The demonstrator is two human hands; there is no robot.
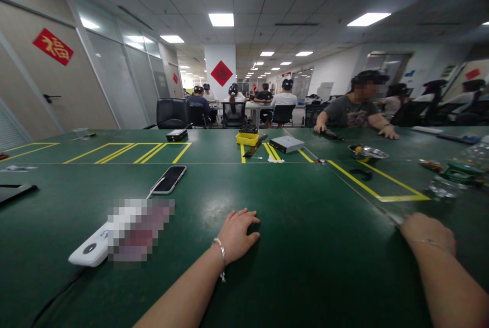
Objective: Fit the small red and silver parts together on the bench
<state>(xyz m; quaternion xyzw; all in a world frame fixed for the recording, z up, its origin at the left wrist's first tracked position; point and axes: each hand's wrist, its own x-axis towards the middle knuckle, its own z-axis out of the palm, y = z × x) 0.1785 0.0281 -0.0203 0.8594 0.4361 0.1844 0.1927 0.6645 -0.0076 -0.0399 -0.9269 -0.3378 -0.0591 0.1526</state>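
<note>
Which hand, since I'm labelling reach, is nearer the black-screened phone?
Left. The left hand is to the right of the phone and closer to the wearer; the right hand is much farther right, well beyond the left one.

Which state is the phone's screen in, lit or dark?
Dark: the phone lies face up, showing only black, nothing lit.

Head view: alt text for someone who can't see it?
The camera wearer's left hand lies palm-down and open on a green table; whether the right hand holds anything is unclear. A phone lies to the left, and a co-worker is across the table.
</note>
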